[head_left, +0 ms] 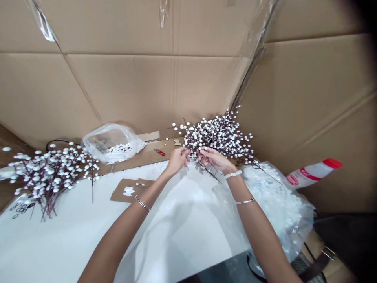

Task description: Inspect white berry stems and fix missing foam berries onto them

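The white-berried sprigs [220,135] lie heaped at the back of the counter [188,228], thin dark-brown stems crossing, small round white berries crowding their ends. Both hands are at the heap's near-left edge: the left hand [179,159] just beside it, fingers curled, the right hand [212,158] against the stems, fingers bent. Whether either grip is closed on a stem, I cannot tell. Behind the heap, a cardboard wall [132,86] blocks the way. To the right, a bulging clear bag [279,204] of white material crowds the right forearm, a white bottle with a red cap [312,175] tilted beside it. Left of the hands lie a red cutter [160,152], a cardboard scrap [119,192] smeared white and an open bag [101,158] of white balls. Farther left are a second bunch [55,167] and dark rings [21,209].
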Demonstrator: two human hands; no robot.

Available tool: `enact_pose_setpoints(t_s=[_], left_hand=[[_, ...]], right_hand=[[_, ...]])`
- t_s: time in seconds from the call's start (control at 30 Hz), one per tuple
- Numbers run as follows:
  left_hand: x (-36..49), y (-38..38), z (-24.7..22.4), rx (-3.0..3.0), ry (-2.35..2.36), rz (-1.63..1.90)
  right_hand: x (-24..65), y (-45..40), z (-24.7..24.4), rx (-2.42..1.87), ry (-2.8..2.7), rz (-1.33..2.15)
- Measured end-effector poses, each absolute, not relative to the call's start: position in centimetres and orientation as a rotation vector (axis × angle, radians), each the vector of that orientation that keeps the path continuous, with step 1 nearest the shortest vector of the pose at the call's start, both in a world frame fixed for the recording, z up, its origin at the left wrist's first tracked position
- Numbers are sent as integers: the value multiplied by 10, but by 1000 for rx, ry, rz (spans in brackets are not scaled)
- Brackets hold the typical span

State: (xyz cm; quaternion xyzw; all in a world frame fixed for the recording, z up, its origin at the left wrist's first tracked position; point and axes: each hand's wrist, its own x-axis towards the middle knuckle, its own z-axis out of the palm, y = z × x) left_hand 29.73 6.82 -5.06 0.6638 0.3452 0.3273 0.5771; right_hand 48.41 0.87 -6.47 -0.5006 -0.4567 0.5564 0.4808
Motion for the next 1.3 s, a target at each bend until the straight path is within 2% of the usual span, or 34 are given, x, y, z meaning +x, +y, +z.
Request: enact_pose_setpoints(t_s=[0.33, 0.8, 1.3], left_hand=[[285, 73, -42, 1438, 815, 741], [276, 72, -36, 1422, 840, 848], [279, 74, -44, 1376, 786, 848]], right_hand=[[461, 17, -63, -1263, -1133, 949], [438, 18, -54, -1283, -1161, 912], [432, 18, -49, -1343, -1133, 602]])
